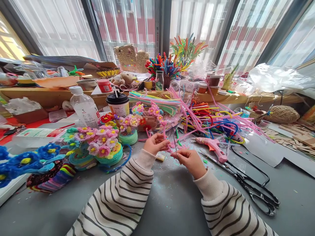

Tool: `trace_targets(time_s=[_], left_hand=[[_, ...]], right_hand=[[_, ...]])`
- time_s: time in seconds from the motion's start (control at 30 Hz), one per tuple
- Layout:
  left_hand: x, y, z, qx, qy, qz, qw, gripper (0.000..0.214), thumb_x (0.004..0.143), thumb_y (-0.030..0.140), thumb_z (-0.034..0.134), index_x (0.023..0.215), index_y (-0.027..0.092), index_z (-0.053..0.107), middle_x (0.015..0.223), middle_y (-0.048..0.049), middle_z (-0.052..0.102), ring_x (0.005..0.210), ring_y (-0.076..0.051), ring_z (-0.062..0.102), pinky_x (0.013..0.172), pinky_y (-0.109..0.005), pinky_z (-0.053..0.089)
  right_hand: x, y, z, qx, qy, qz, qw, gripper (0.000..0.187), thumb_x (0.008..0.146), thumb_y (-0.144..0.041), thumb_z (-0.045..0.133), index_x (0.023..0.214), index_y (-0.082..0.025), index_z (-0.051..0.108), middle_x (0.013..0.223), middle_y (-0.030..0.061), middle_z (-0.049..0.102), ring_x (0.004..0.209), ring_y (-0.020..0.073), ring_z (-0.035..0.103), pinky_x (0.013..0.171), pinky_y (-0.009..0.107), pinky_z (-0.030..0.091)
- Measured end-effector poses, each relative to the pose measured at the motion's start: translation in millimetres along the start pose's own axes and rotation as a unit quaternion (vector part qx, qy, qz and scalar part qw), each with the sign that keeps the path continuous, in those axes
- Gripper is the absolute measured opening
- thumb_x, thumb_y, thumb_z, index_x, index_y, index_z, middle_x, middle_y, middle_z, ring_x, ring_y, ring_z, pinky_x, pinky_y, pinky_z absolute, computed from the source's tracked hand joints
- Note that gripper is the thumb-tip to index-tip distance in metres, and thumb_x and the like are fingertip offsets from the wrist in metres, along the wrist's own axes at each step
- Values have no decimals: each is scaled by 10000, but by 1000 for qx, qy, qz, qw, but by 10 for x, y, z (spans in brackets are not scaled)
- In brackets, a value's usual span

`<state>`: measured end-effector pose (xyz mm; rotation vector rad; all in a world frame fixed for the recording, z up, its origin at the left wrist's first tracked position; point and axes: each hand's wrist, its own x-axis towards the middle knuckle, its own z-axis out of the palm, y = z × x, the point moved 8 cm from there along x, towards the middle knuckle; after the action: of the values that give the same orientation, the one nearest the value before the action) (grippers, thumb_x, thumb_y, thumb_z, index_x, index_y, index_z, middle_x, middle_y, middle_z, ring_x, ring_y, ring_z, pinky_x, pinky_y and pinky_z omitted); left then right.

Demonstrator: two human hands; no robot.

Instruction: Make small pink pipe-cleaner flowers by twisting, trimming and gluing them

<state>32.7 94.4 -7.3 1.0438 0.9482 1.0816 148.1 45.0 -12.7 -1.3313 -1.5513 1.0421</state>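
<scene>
Above the grey table, my left hand (155, 144) is closed, its fingertips pinching a pink pipe cleaner (164, 130). My right hand (189, 160) is closed too, thumb and forefinger pressed on a thin dark rod (175, 143) that points upward beside the pink strand. Whether the rod is wire or a stick I cannot tell. Fingers partly hide where the strand meets the rod. A small yellowish stub (160, 157) lies just below my left hand. To the right of my right hand are a pink glue gun (214, 148) and black-handled scissors (256, 193).
Pipe-cleaner flowers (102, 141) in coiled pots stand at the left, near a plastic bottle (85, 106) and a lidded cup (118, 105). Loose pipe cleaners (209, 123) pile up behind my hands. A twine ball (283, 114) and wooden strips (290, 137) sit at the right. Glitter dots the table.
</scene>
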Motion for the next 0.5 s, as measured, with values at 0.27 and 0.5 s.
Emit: trace_targets(time_s=[0.27,0.5], left_hand=[[-67,2,180,19,-67,-18,997,288,414,209,715,615,109,534,542,22,579,507,-75,550,505,-194,469],[-21,74,32,-36,-18,30,999,277,466,235,694,661,126,530,518,36,578,469,-79,547,476,-201,466]], right_hand=[[-17,30,47,54,3,6,999,339,644,-462,505,534,-142,523,411,-69,285,395,49,244,385,198,204],[-22,7,103,62,-25,-26,997,460,735,-536,315,599,-142,510,378,-71,298,356,51,267,386,194,239]])
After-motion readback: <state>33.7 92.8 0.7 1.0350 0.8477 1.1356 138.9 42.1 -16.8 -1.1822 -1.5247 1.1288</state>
